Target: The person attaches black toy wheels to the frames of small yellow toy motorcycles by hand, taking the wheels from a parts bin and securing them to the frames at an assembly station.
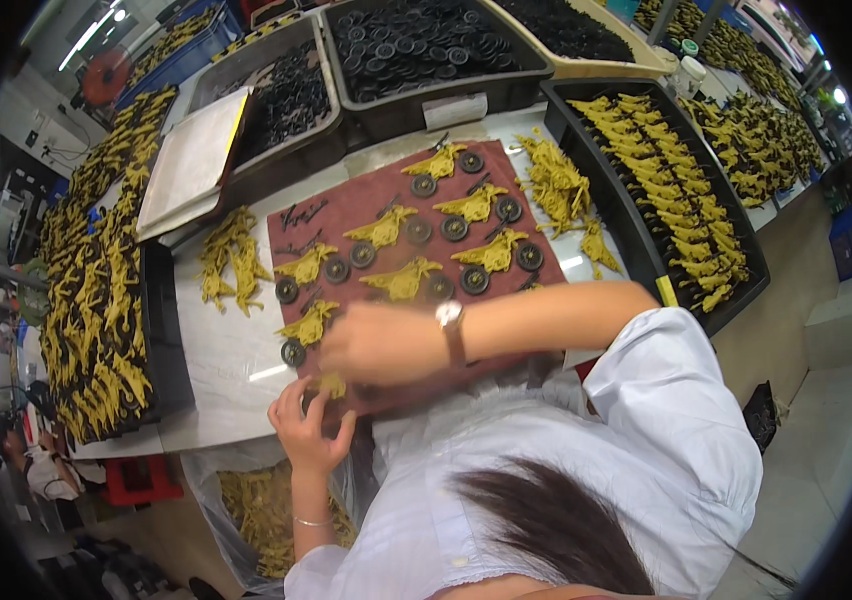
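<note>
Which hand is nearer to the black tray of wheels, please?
Right: the right hand is over the red mat, short of the tray; the left hand is farther, by the mat's near left corner.

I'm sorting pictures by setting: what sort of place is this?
Probably an assembly workshop: a dark bin full of black wheels, a maroon mat laid with yellow parts, and a black tray holding rows of similar ones.

Right arm (pixel 546 320) bends inward, its hand (pixel 386 343) blurred near half-curled left fingers (pixel 288 402)
</note>
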`<state>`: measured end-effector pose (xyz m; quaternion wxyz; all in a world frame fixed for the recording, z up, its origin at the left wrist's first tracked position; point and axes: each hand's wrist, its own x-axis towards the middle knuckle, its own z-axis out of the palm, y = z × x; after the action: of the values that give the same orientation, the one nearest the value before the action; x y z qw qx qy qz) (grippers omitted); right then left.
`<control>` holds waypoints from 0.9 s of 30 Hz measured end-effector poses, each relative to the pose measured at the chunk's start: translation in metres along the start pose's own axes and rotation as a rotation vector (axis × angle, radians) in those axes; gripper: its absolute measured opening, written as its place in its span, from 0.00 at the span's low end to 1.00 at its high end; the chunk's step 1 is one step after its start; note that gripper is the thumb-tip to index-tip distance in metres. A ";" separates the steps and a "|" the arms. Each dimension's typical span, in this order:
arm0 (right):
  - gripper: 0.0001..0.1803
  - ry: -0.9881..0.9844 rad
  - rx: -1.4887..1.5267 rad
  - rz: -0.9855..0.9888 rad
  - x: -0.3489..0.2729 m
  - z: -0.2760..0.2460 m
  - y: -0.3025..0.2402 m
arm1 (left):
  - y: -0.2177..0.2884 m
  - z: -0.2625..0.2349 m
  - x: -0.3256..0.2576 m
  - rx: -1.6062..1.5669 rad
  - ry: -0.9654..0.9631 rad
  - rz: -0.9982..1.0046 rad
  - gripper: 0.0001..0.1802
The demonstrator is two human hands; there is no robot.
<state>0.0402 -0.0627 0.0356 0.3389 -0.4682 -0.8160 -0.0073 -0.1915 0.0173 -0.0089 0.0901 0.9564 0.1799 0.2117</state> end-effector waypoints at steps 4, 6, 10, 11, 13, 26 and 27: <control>0.17 0.384 -0.044 0.122 0.002 -0.131 0.113 | -0.033 0.013 -0.009 -0.248 0.256 -0.244 0.15; 0.11 0.632 -0.383 0.359 -0.029 -0.212 0.185 | -0.057 0.029 -0.015 -0.308 0.393 -0.319 0.14; 0.19 0.701 -0.670 1.022 -0.189 -0.329 0.371 | -0.073 0.047 -0.009 -0.466 0.765 -0.567 0.15; 0.18 0.485 -0.733 1.174 -0.220 -0.343 0.399 | -0.072 0.050 -0.011 -0.454 0.802 -0.607 0.15; 0.20 0.008 -0.748 1.457 -0.264 -0.362 0.442 | -0.071 0.055 -0.012 -0.430 0.863 -0.658 0.15; 0.38 -0.353 0.171 1.371 -0.280 -0.342 0.487 | -0.072 0.055 -0.016 -0.329 0.810 -0.740 0.20; 0.42 -0.356 0.279 1.376 -0.281 -0.344 0.490 | -0.073 0.055 -0.018 -0.316 0.803 -0.750 0.20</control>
<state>0.6981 -0.1141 -0.0064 0.1851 -0.8223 -0.3725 0.3883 -0.2050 0.0719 -0.0831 0.2257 0.6466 0.4934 0.5362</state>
